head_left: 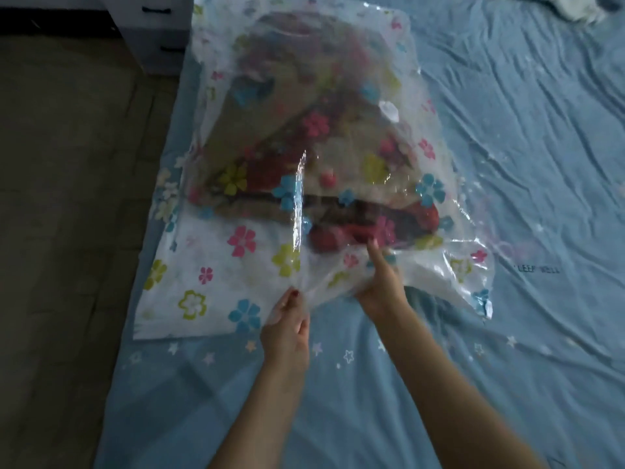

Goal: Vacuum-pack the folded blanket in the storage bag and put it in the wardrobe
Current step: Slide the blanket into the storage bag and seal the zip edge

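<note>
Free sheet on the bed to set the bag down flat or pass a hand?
Bare bed sheet right of the storage bag, up to the white bundle at the far corner. More bare sheet nearside, below the bag's open edge. Crowded: centre-left, where the bag holds the blanket and both hands, left hand and right hand, grip it.

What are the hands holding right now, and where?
Both hands, left and right, grip the bag at its near open edge; the blanket sits inside.
</note>
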